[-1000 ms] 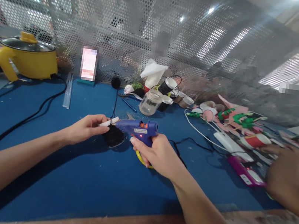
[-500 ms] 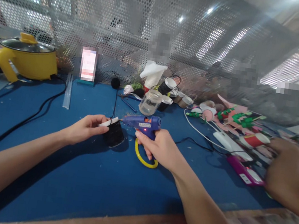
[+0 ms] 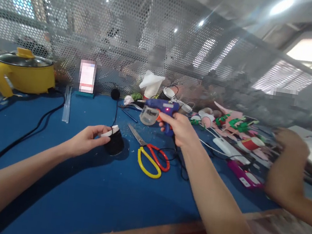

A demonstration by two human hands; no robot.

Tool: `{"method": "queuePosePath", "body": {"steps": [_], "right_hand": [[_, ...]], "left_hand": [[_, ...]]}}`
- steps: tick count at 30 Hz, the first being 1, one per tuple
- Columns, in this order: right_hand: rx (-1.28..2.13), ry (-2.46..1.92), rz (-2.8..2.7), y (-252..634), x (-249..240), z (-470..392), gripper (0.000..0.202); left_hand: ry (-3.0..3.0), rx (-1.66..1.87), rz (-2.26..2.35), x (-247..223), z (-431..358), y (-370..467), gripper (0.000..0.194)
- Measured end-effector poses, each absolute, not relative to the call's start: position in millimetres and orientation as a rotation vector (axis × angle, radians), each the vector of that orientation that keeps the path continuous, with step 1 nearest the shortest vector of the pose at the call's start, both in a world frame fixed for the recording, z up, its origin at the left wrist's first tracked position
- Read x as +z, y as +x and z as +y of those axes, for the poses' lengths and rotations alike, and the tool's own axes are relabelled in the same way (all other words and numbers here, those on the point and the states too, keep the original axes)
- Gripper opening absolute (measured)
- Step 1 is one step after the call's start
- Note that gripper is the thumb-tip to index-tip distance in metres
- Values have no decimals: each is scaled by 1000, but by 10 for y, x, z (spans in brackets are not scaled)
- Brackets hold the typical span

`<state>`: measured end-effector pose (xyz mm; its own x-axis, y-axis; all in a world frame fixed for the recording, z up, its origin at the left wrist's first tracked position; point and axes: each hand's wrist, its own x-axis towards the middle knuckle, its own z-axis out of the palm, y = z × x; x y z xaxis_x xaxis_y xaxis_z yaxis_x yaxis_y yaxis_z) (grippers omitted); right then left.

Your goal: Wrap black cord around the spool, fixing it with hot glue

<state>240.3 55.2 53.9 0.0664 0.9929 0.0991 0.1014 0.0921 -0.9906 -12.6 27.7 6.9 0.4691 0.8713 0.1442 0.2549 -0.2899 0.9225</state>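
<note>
My left hand [image 3: 91, 139] pinches the white rim of a small cup wrapped in black yarn [image 3: 114, 144], which tilts over the blue table. From its rim a black strand runs back to a ball of black yarn [image 3: 115, 94]. My right hand [image 3: 182, 128] grips a blue hot glue gun [image 3: 160, 104], held up with its nozzle pointing left, in front of a clear plastic jar [image 3: 147, 119]. A red light glows on the gun. Scissors [image 3: 150, 155] with one yellow and one red handle lie on the table between my hands.
A yellow electric pot [image 3: 24, 76], clear glue sticks [image 3: 67, 105] and a phone on a stand [image 3: 87, 77] are at the left and back. Paper flowers [image 3: 234, 123], a purple power strip [image 3: 244, 174] and another person's arm [image 3: 287, 171] are at the right.
My right hand has lifted the glue gun away from the cup, back and to the right, uncovering the scissors. My left hand still holds the cup. The other person's arm has shifted.
</note>
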Motion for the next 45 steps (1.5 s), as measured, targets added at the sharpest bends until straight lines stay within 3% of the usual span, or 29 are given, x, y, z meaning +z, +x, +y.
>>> {"method": "queuePosePath", "body": {"steps": [13,17,21,22,29,33,39,45], "right_hand": [[919,-1647,-1368,2555,569,1336,30],[642,-1748,-1369,2635,637,1209,31],[-24,-1620,-1634,2428,709,878,28],[-52,-1524,-1765,2312,698,785,32],[615,-1174,-2269,1519,396,521,48],[860,-1135,-2168,1462,286,548,33],[1092,-1030,-1636,1610,220,470,15],[1084,-1051,-1507,1751,122,380,20]], "left_hand": [[1912,887,942,51,282,-147,14],[1921,870,935,47,278,-145,14],[1942,857,911,42,275,-142,15],[1949,862,902,44,269,-139,16],[2128,810,928,111,199,-89,11],[2183,765,993,118,201,-84,12],[1904,773,900,101,230,-98,17],[1622,801,914,157,180,-55,17]]}}
